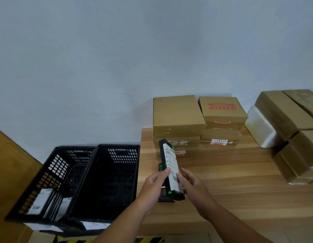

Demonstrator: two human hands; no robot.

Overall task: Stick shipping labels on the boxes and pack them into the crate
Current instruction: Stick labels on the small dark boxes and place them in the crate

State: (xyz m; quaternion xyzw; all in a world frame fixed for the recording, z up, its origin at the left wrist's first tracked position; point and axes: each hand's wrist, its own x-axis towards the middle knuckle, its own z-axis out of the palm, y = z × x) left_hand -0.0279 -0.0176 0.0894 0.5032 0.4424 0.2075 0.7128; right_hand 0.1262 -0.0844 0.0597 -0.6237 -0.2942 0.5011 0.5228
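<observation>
A wooden bench (239, 181) stands against a pale wall (117, 50), with stacked brown cartons (176, 113) at its back and yellow-and-black striped tape (150, 240) on the floor below

At frame centre my left hand (155, 186) grips a black box (164, 151) tilted over the table (239, 181), my right hand (194, 188) laying straight fingers on its white shipping label (170, 160); two black crates (106, 172) stand lower left.

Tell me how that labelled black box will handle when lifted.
The black box is probably stiff: its edges look straight while the left hand grips it tilted. It seems light, since mainly one hand holds it. Being thin, it would likely topple if stood on edge.
</observation>
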